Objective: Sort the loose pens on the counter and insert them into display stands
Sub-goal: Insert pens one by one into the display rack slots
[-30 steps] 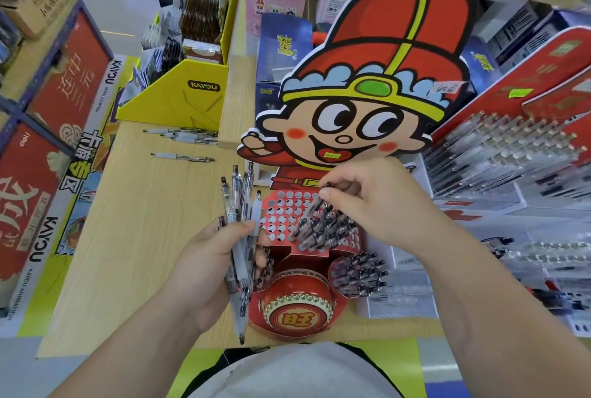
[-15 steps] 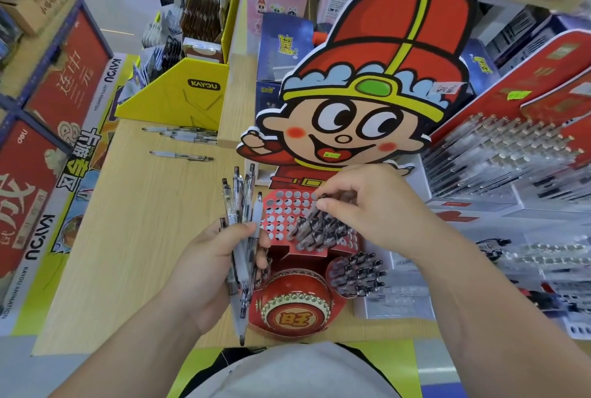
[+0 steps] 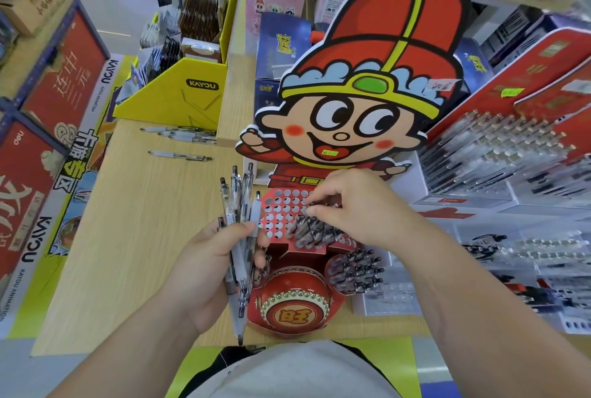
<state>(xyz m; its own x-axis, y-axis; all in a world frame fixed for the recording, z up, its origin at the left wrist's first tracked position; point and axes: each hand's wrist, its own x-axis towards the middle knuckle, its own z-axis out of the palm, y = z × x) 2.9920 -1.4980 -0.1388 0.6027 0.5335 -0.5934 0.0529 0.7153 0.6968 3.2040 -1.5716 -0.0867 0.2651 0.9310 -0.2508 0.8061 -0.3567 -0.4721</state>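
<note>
Left hand [image 3: 208, 263]: wrapped round a bundle of clear-barrelled click pens [image 3: 238, 237], tips pointing back at me.
Right hand [image 3: 358, 209]: fingertips pinching a dark pen [image 3: 319, 204] at the red cardboard stand with the grid of round holes [image 3: 281, 209].
Leftovers: a few grey loose pens [image 3: 179, 155] far back on the pale wooden counter [image 3: 128, 237].
Worry: the neighbours are packed tight, so a crooked push could jam it or tip them. The bundle might fan out and slip too.

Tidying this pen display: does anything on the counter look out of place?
Yes. Loose pens lie flat on the wooden counter by the yellow box, outside any stand, while the red stand has a partly empty hole grid.
</note>
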